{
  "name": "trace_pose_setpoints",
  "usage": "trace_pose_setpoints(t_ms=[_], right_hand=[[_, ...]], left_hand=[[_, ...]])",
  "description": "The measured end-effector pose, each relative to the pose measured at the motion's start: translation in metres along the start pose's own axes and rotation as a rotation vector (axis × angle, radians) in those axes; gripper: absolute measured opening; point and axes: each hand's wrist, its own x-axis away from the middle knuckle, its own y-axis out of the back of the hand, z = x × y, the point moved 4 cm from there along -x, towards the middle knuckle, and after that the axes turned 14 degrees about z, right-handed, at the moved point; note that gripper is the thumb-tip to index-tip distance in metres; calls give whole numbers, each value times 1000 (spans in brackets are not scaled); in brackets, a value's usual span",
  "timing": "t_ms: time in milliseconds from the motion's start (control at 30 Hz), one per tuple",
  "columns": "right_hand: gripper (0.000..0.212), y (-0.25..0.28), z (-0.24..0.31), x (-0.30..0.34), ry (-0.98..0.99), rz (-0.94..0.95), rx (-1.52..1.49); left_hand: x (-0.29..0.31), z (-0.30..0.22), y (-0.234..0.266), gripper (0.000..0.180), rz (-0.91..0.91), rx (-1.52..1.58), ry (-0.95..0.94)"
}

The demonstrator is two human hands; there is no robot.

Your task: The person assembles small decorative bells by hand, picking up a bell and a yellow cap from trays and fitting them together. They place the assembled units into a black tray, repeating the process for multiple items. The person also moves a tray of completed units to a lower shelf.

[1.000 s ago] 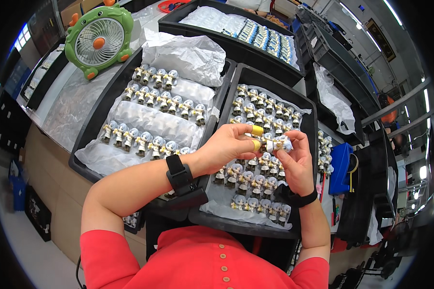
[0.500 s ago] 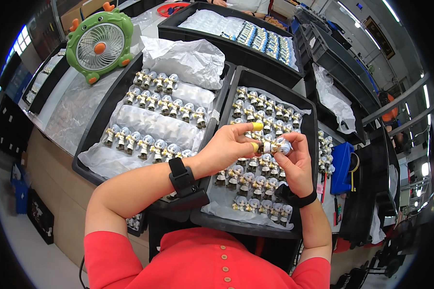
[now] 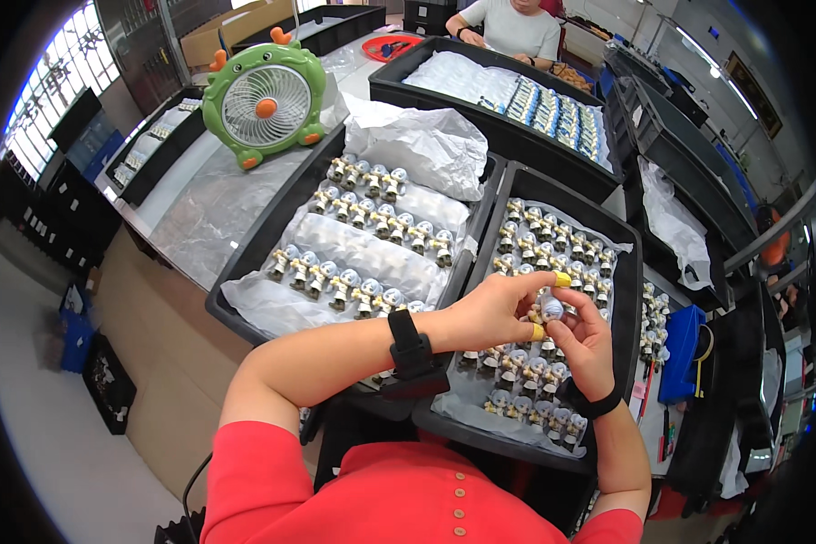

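A small painted figurine (image 3: 551,309) with pale grey-blue hair is held between my two hands, above the right-hand tray. My left hand (image 3: 497,313) has yellow covers on its thumb and forefinger, which close about the figurine from the left. From the right, the thumb and fingers of my right hand (image 3: 587,340) pinch it near the head. Its lower part is mostly hidden by fingers. Below, the black right tray (image 3: 627,272) holds rows of similar figurines (image 3: 515,367) on white sheeting. The black left tray (image 3: 245,288) has more rows, with white wrapping between them.
A green fan (image 3: 265,104) stands at the back left, beside crumpled white sheeting (image 3: 417,145). Behind the trays is another black tray (image 3: 390,91) with blue-and-white pieces. A co-worker (image 3: 517,27) sits beyond it. A blue bin (image 3: 682,354) stands at the right.
The figurine has turned from lying sideways to showing its head toward me, and both hands have shifted their hold around it. The whole view has swung, so the scene sits farther right and lower.
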Motion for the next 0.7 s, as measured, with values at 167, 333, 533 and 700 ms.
trace_pose_setpoints(t_ms=[167,333,533,700], right_hand=[[44,0,9,-2,43,-85,6],[43,14,16,-1,87,-139,40],[42,22,15,-2,109,-162,27],[39,28,15,-2,128,-180,45]], left_hand=[[-8,24,47,51,-188,162,86],[2,77,157,41,-414,-132,356],[15,99,209,45,-622,-500,659],[6,96,200,35,-693,-711,853]])
